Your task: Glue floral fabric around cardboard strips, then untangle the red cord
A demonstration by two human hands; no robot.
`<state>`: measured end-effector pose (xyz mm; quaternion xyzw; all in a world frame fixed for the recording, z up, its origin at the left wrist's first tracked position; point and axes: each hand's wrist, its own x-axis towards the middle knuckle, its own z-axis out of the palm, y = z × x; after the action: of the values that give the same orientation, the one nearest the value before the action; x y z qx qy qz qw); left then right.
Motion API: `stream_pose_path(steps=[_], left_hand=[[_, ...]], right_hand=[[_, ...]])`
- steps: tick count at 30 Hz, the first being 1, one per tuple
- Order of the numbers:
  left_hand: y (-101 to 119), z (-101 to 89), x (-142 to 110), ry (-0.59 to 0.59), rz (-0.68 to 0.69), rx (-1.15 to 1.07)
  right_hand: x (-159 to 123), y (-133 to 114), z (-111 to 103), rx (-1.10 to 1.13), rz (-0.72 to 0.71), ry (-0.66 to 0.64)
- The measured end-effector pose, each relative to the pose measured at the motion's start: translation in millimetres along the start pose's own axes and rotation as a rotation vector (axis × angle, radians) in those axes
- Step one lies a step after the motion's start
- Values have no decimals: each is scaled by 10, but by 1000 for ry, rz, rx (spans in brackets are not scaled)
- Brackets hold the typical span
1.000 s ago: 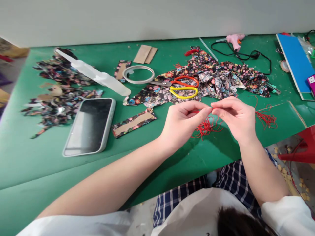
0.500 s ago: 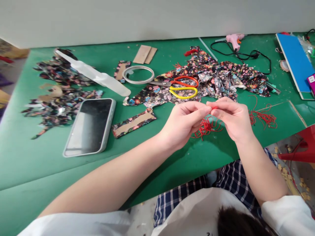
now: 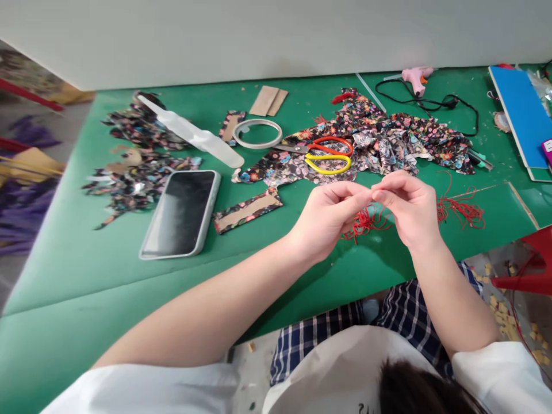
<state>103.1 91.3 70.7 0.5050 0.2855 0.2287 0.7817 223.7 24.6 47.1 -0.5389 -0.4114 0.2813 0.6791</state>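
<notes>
My left hand and my right hand meet fingertip to fingertip above the table, both closed in a pinch. Between them they grip a red string, mostly hidden by the fingers now. Below and between the hands is a loose tangle of red strings; whether it hangs from the fingers or lies on the table I cannot tell. A second bunch of red strings lies right of my right hand. Just beyond the hands is crumpled black floral fabric, with scissors with one red and one yellow handle lying on it.
On the green table are a phone, a tape roll, a white plastic strip, fabric scraps and a fabric-edged card strip. A pink glue gun and blue board are farther right.
The view has shifted, so the table items appear farther right. My hands stay pinched together; the red bit seen between the fingertips before is now covered.
</notes>
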Motion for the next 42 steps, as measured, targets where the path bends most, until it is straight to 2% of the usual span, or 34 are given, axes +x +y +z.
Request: stream_pose_path(steps=[5,8,14,20,30,42], left_hand=[[-18,117,-70,46,-16,-40],[-80,141,-91,73,-1,-38],[-237,155,-98,82,33,-20],[-338,177,-122,104,14,-11],[-524,223,-186,221,-83,-25],[-590,33,-214,274,-67,175]], right_hand=[[37,-37,-87,42,50,-69],[61,-46,-142,-28,79,-120],[97,-28,-188,-118,40,-191],[131,-38,-270,-182,-36,-169],[266,103,-408,-188,-41,-124],[422,189,-462,-100,-63,-42]])
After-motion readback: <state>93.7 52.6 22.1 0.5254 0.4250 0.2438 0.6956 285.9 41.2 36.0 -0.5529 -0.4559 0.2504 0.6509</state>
